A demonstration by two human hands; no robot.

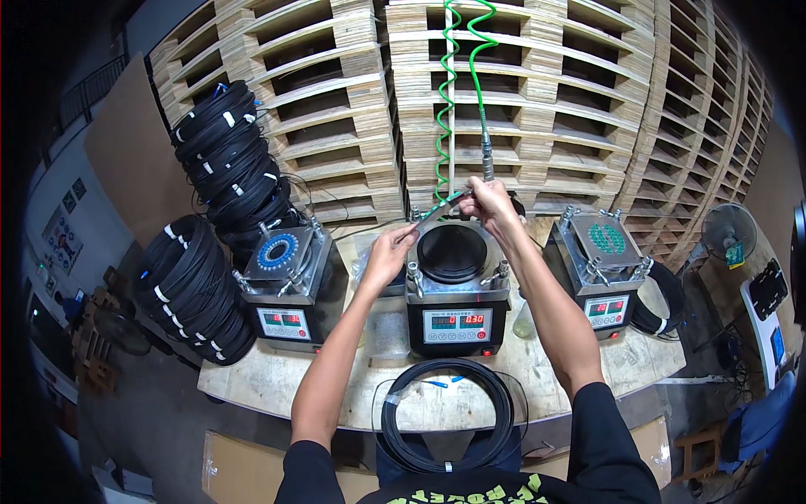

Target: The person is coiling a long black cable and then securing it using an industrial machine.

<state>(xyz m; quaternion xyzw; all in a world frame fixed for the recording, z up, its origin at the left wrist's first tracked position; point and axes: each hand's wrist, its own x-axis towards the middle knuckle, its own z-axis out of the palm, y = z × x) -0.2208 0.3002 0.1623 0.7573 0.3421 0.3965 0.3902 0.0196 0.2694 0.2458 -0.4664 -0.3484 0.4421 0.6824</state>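
Note:
My left hand [390,255] grips the lower left end of a thin metal plate [428,217], tilted nearly edge-on, with small green parts along it. At the plate's upper right end, the fingers of my right hand [489,203] are closed on it. Just behind that hand hangs a metal hose coupling [487,155] on a green coiled hose [475,71]; its lower end is hidden. Below the plate stands the middle polishing machine [457,326], its round black pad [452,252] uncovered. Most of the plate's face cannot be seen.
The left machine [285,323] carries a plate with a blue ring of connectors, the right machine [604,311] one with green connectors. A black cable coil [403,420] lies at the table's front edge. Cable stacks [189,290] stand left; wooden pallets [537,101] rise behind.

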